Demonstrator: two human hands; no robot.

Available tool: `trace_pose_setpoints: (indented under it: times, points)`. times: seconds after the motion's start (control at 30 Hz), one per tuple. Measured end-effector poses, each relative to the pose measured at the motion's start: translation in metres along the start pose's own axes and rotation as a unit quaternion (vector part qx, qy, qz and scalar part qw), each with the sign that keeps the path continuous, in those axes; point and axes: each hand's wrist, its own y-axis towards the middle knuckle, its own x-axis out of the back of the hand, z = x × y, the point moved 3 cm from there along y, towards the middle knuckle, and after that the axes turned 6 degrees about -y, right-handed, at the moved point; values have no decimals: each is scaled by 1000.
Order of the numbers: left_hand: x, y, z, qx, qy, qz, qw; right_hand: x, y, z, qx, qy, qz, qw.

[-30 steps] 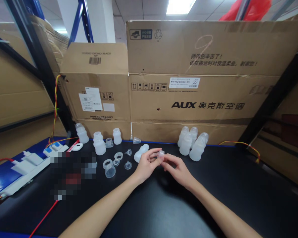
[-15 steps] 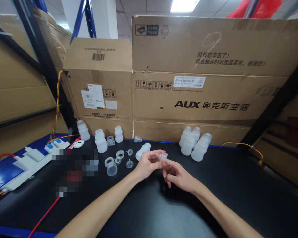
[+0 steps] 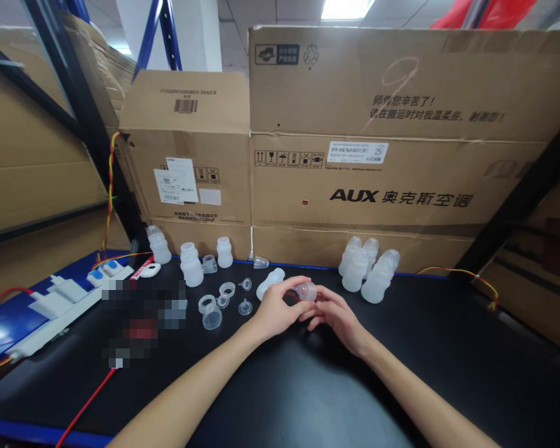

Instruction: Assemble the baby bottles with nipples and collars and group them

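Above the middle of the black table, a clear baby bottle nipple in its ring (image 3: 307,291) sits between my hands. My left hand (image 3: 276,309) pinches it with thumb and fingers from the left. From the right, the curled fingers of my right hand (image 3: 340,316) close against its edge; they partly hide it. A frosted baby bottle (image 3: 269,284) lies on its side just behind my left hand. Left of that hand lie two small clear nipples (image 3: 245,306), a clear ring (image 3: 226,290) and a clear cup-shaped cap (image 3: 211,317).
Capped bottles (image 3: 379,277) stand grouped at the back right. More frosted bottles (image 3: 191,266) stand at the back left, beside a clear cap (image 3: 209,264). A white power strip (image 3: 70,311) runs along the left edge. Cardboard (image 3: 378,168) walls the back.
The nipple has turned so its round ring side faces me more. My right fingers have shifted around its right side; my left hand keeps its grip.
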Motion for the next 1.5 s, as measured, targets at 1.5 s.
trace_pose_setpoints:
  times: [1.5]
  points:
    - [-32, -16, 31, 48, -93, 76, 992, 10, -1, 12, 129, -318, -80, 936]
